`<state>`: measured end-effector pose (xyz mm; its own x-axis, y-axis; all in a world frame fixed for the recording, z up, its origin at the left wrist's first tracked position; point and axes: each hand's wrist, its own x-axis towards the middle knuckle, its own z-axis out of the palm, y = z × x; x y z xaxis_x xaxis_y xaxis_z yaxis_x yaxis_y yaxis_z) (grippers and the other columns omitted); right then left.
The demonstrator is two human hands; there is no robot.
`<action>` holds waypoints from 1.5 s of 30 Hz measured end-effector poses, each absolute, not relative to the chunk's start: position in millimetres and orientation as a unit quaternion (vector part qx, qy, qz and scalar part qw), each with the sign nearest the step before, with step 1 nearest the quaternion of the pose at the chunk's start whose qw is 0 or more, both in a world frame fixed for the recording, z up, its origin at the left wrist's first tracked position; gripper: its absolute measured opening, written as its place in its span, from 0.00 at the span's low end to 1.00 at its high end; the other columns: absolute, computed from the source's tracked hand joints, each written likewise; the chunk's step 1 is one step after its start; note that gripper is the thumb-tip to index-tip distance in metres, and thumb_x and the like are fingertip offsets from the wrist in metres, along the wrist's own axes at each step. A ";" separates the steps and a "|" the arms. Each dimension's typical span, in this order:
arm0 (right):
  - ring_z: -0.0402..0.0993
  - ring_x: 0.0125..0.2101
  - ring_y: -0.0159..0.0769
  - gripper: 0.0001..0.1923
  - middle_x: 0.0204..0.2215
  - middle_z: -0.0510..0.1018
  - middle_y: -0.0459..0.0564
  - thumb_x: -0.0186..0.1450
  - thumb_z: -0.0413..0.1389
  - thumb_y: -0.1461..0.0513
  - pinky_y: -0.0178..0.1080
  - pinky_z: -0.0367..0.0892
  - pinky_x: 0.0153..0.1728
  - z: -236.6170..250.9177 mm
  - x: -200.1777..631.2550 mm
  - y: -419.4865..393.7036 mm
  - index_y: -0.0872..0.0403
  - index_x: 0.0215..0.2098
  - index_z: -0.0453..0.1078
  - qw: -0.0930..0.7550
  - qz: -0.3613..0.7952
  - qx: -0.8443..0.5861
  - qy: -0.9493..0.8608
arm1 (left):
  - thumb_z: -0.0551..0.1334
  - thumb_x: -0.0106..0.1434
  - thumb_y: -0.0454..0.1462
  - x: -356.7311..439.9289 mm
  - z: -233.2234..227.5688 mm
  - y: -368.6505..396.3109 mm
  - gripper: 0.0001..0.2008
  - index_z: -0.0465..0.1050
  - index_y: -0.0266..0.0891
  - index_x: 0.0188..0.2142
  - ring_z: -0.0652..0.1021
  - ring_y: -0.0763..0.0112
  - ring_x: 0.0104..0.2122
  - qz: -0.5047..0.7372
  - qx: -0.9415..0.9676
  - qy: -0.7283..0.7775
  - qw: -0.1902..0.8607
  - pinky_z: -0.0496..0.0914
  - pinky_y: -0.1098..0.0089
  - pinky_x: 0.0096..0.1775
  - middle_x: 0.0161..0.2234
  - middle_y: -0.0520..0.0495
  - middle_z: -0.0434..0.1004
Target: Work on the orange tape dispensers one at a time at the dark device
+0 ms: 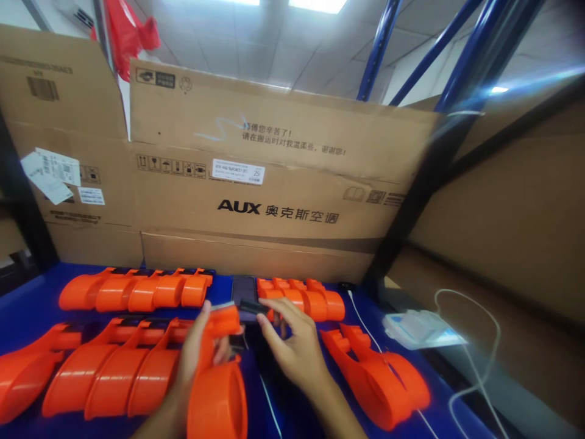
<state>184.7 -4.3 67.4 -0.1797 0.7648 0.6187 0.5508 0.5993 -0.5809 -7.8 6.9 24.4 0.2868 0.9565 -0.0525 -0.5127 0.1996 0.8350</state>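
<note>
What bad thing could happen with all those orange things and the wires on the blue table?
The left hand grips one orange holder while the right hand pinches a small black part at its top; that part might slip and drop. A white cable runs close by the right hand, so a sleeve or wrist could snag it. The row of orange holders sits close enough to get bumped.
</note>
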 end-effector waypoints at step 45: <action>0.68 0.27 0.35 0.13 0.26 0.75 0.46 0.65 0.62 0.53 0.36 0.63 0.31 78.7 182.3 4.6 0.54 0.33 0.75 0.546 0.298 -0.417 -0.663 | 0.69 0.57 0.49 -5.7 33.7 -15.6 0.31 0.71 0.36 0.56 0.62 0.76 0.15 0.644 0.401 0.357 0.544 0.56 0.74 0.20 0.14 0.59 0.63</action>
